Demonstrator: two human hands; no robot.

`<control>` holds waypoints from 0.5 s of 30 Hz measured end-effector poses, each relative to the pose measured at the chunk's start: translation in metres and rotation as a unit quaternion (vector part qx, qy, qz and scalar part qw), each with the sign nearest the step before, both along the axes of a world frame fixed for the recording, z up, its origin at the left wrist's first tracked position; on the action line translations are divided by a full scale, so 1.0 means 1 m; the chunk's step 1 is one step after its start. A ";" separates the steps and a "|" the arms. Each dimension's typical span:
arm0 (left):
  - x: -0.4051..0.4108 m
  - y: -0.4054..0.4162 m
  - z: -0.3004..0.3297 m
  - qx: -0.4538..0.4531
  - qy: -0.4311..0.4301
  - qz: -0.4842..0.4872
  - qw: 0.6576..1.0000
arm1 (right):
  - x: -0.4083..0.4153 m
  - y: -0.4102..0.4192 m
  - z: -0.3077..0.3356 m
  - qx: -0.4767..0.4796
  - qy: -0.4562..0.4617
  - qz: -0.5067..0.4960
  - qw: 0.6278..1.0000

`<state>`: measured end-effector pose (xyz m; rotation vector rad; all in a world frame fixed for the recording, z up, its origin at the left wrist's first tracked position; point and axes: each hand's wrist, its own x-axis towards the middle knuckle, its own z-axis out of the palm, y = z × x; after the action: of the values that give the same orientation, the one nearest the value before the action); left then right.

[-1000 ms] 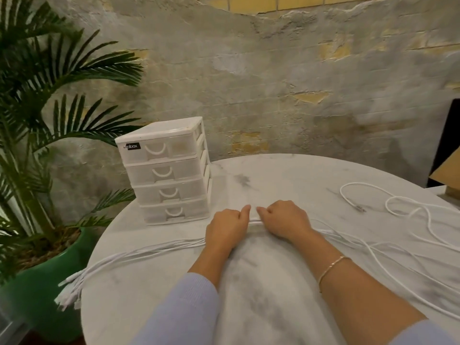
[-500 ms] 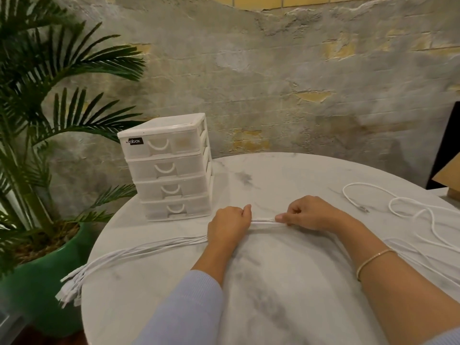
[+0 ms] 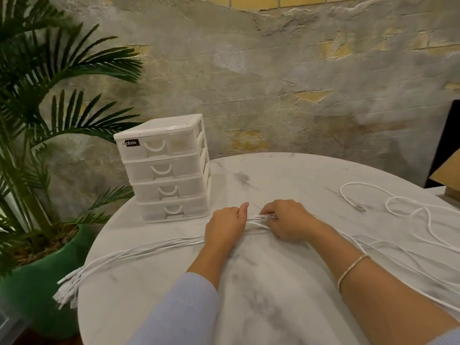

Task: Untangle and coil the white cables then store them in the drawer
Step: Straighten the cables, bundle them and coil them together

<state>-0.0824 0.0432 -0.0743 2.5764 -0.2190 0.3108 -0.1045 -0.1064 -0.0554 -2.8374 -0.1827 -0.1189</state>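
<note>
Two hands grip one bundle of white cables (image 3: 258,221) at mid-worktop (image 3: 286,290), just near of the drawer unit (image 3: 165,168). Left hand (image 3: 225,227): fingers curled round the bundle, pinning it as an anchor. Right hand (image 3: 288,222): fingers pinch the strands just beside the left, prob. to comb them straight. Plug ends (image 3: 67,287) fan over the left edge, so I judge lengths are aligned there. Loose cable (image 3: 388,202) lies well apart, far right, not yet gathered. All 4 drawers closed; coiling and storing not yet done.
</note>
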 end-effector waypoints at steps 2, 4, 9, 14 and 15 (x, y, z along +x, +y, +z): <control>0.002 0.000 -0.001 0.003 -0.003 0.000 1.000 | -0.001 0.009 -0.001 0.107 0.006 0.017 0.994; 0.003 -0.001 -0.002 0.006 -0.002 -0.001 1.000 | -0.003 0.015 0.000 0.193 0.013 0.021 0.981; 0.003 0.000 -0.003 0.004 -0.011 0.002 1.000 | -0.004 0.019 0.003 0.248 0.018 -0.004 0.969; 0.003 0.000 -0.003 0.016 -0.016 -0.005 1.000 | -0.004 0.023 0.009 0.132 0.039 -0.004 0.990; 0.003 0.000 -0.004 0.016 -0.016 -0.006 1.000 | -0.005 0.024 0.010 0.117 0.048 -0.002 0.992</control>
<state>-0.0792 0.0429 -0.0778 2.6030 -0.2524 0.3479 -0.1093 -0.0827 -0.0456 -2.6025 -0.1332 -0.0032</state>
